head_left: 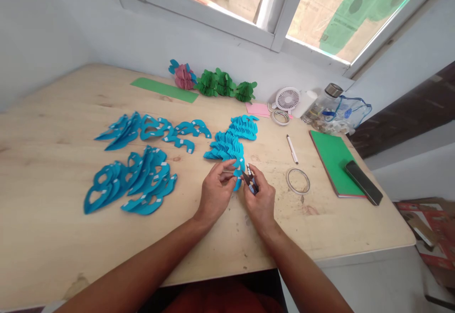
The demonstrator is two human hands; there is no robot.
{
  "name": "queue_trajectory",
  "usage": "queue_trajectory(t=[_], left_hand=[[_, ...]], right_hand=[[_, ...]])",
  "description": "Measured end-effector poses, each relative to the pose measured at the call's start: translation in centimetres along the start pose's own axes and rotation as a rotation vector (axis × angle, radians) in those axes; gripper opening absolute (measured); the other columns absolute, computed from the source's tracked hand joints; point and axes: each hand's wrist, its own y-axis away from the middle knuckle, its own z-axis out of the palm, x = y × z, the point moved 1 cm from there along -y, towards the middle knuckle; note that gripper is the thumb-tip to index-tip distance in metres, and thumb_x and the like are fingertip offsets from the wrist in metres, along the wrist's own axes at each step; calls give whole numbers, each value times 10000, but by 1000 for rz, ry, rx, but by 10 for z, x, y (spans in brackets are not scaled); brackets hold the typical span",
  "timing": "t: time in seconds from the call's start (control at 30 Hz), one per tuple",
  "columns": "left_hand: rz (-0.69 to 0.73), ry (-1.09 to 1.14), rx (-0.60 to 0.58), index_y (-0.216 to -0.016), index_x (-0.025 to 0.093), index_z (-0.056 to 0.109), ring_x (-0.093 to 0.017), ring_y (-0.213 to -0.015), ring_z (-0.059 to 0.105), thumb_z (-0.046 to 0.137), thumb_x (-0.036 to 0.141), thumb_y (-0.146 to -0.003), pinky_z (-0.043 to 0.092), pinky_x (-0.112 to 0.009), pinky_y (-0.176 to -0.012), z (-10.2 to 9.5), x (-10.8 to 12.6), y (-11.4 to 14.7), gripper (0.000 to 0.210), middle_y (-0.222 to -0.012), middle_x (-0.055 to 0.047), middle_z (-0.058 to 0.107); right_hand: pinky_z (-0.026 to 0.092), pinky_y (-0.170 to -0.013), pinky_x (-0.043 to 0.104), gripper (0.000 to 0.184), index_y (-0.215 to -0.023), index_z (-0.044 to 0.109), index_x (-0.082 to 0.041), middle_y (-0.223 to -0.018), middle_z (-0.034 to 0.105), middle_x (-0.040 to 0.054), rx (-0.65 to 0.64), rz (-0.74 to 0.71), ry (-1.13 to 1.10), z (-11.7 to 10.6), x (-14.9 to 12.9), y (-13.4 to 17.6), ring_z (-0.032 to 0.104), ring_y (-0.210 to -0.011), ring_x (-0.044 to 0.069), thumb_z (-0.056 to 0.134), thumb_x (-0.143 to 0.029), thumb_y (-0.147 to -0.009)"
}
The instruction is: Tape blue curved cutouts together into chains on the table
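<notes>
Between the fingers of my left hand (pixel 217 190) is a small blue paper cutout (pixel 238 183) with a curved shape. My right hand (pixel 260 198) is closed around small dark-bladed thread snips (pixel 250 180), whose tips point toward the cutout. Just beyond my hands lie stacked, fanned blue paper cutouts (pixel 224 146), with another such stack (pixel 243 127) behind them. More blue cutouts with small white tabs (pixel 151 180) are spread on the left of the table, and strips of them (pixel 156 127) lie farther back.
On the wooden table (pixel 199 261) are a green paper strip (pixel 165 89), green paper figures (pixel 224 84), a pink one (pixel 184 76), a small fan (pixel 287 99), a bottle (pixel 322 102), a pen (pixel 292 149), a tape ring (pixel 298 181), a green book (pixel 334 161) and a black case (pixel 363 182).
</notes>
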Motion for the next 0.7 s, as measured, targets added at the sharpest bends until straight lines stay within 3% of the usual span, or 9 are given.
queue_trajectory(t=[0.7], left_hand=[[-6, -14, -50, -1069, 177, 641, -179, -798, 661, 675, 174, -652, 537, -284, -721, -1, -4, -1, 419, -980, -70, 660]], right_hand=[[521, -612, 238, 363, -1118, 614, -195, -926, 710, 31, 27, -64, 81, 0, 1, -1, 613, -605, 131, 517, -188, -768]])
